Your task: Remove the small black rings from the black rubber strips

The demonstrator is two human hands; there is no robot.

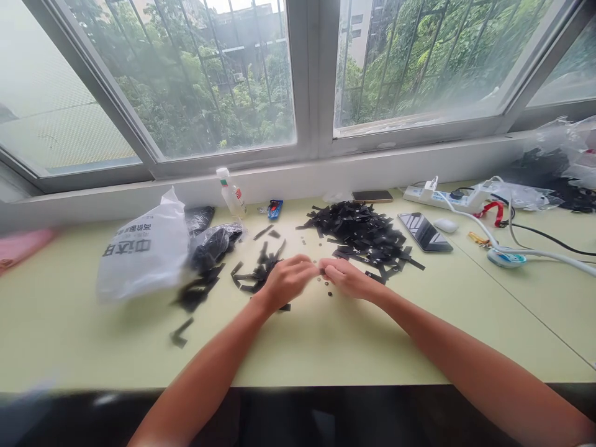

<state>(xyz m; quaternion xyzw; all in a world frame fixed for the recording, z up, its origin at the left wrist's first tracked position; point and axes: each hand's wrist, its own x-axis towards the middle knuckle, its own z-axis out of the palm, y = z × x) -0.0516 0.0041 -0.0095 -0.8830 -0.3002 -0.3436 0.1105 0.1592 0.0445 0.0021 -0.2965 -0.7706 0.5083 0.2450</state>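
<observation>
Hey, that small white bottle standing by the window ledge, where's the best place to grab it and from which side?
Probably around its middle, below the cap. The white bottle leans back toward the ledge, so come from the front, the person's side. The black bag sits to its left and a blue item to its right, leaving the front free.

1 view | head-worn | faces forward and down | near the table | window ahead

Both hands, left hand and right hand, meet with fingers curled.
</observation>
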